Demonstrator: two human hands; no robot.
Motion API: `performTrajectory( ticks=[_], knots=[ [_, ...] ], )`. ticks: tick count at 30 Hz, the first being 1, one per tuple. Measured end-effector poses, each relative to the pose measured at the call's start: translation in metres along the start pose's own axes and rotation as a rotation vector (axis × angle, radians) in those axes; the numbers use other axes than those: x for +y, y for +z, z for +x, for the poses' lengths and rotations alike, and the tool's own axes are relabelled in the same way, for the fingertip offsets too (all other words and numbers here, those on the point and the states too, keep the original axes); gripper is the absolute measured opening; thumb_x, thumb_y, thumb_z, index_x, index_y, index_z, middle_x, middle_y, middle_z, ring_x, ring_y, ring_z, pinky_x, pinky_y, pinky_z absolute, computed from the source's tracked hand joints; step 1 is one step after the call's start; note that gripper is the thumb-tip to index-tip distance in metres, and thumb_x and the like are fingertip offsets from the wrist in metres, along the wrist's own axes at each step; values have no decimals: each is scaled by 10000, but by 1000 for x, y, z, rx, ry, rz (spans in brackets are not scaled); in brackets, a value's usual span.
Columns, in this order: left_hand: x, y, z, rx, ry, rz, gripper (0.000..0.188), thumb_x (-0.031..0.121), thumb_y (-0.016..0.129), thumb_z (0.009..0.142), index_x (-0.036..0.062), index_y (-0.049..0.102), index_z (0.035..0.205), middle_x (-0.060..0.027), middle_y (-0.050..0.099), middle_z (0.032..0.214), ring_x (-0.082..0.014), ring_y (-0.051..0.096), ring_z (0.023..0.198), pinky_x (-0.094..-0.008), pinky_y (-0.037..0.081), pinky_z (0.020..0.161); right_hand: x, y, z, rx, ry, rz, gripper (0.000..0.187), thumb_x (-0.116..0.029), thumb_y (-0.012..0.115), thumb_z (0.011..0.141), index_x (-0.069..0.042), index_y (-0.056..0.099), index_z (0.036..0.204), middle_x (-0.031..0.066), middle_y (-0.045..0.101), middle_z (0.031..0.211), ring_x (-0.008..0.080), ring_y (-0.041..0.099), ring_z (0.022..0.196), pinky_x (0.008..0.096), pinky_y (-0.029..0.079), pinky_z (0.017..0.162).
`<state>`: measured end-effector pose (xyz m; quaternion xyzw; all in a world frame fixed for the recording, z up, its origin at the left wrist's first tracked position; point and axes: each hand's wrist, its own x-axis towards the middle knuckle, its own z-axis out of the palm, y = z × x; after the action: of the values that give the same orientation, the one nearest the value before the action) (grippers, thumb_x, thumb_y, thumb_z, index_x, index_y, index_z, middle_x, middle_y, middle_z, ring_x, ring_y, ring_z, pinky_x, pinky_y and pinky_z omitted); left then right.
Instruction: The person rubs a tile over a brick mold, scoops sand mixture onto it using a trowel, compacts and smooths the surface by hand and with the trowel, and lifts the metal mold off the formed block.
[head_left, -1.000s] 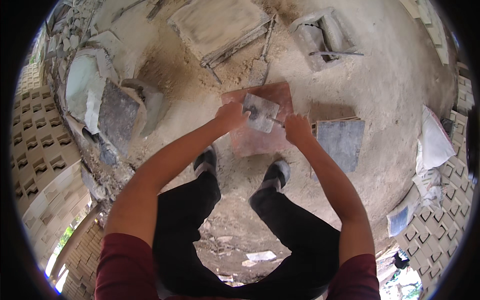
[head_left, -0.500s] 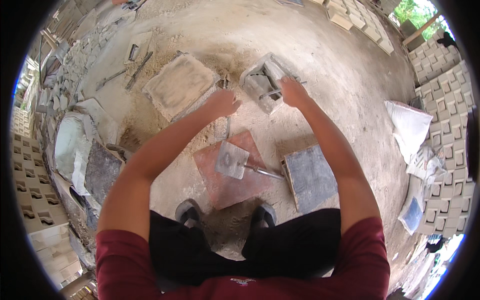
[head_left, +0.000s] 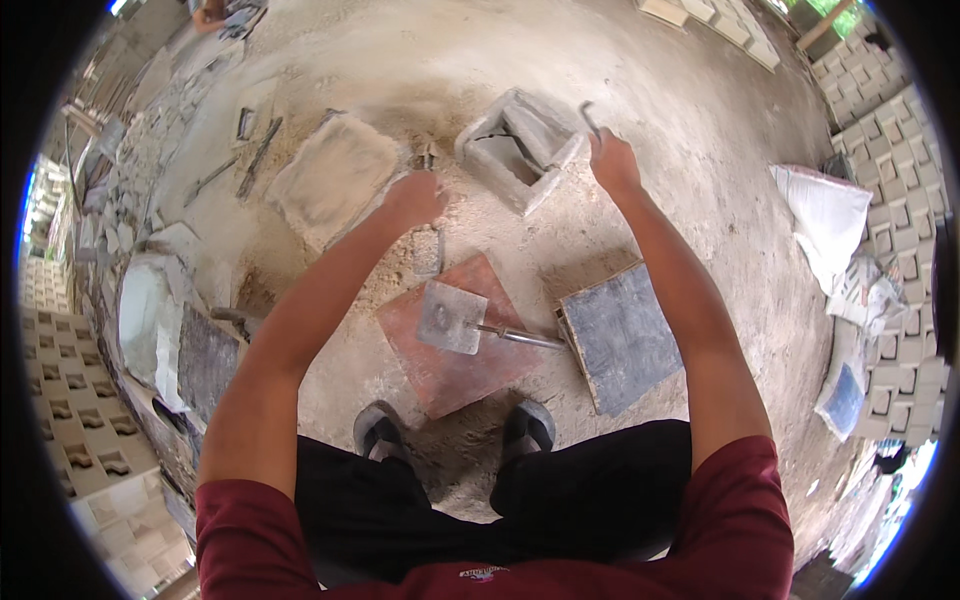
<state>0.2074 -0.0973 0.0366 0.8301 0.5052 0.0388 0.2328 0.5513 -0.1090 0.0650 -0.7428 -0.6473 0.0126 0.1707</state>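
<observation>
My right hand (head_left: 613, 162) is closed around a bent metal rod (head_left: 587, 113), whose hooked end sticks up past the fingers. Just left of it sits a grey, dusty box-shaped mould (head_left: 488, 178) with an angled piece inside its hollow. My left hand (head_left: 415, 198) has its fingers curled; what they grip, if anything, is hidden. A small dark piece (head_left: 427, 155) shows just beyond those knuckles. Beside this hand lies a squarish block of sandy material (head_left: 338, 178). Nearer me, a square-bladed trowel (head_left: 450, 317) rests on a reddish square board (head_left: 440, 375).
Grey square boards (head_left: 622, 340) lie stacked at right, touching the trowel handle's end. Dark bar tools (head_left: 260, 158) lie at far left. White sacks (head_left: 825, 220) and patterned block stacks (head_left: 900, 150) line the right; more blocks (head_left: 75, 390) stand left. Another person's hand (head_left: 207, 15) shows at far left.
My right hand has moved away from the mould to the right, and the rod that lay across the mould now points up clear of it. My left hand has shifted slightly left.
</observation>
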Motion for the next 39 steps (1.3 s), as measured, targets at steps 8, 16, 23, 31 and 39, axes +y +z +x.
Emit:
performTrajectory(
  ticks=[8, 16, 23, 31, 39],
  knots=[
    [26, 4, 56, 124, 75, 158, 329, 344, 578, 838, 18, 604, 875, -191, 628, 885, -363, 607, 857, -461, 473, 747, 75, 83, -75, -246, 354, 150, 339, -204, 512, 859, 104, 577, 984, 326, 608, 985, 440, 596, 990, 477, 472, 881],
    [45, -25, 104, 167, 103, 307, 447, 366, 557, 877, -12, 546, 1114, -228, 599, 1085, -366, 573, 1041, -462, 456, 900, 13, 80, -48, 15, 493, 317, 810, -520, 582, 839, 148, 397, 1259, 356, 443, 1275, 449, 435, 1221, 435, 367, 1025],
    [26, -2, 178, 209, -77, -238, 791, 464, 601, 846, -74, 342, 1364, -281, 412, 1368, -367, 432, 1269, -422, 356, 1050, -58, 126, -39, 129, 621, 698, 1218, -594, 706, 714, 210, 67, 1368, 382, 183, 1431, 429, 191, 1376, 415, 175, 1143],
    [-25, 9, 228, -77, 4, -590, 857, 639, 368, 904, -24, 263, 1436, -219, 296, 1477, -312, 274, 1382, -373, 202, 1132, -99, 135, -23, 366, 745, 927, 1064, -570, 572, 847, 180, 51, 1392, 343, 101, 1476, 400, 123, 1403, 416, 124, 1154],
    [-39, 21, 228, -119, -121, -924, 811, 599, 374, 922, 23, 208, 1468, -169, 131, 1544, -276, 107, 1432, -379, 90, 1154, -98, 130, -12, 340, 616, 1099, 828, -531, 381, 955, 107, 144, 1426, 306, 198, 1473, 380, 202, 1389, 388, 178, 1136]
  ],
)
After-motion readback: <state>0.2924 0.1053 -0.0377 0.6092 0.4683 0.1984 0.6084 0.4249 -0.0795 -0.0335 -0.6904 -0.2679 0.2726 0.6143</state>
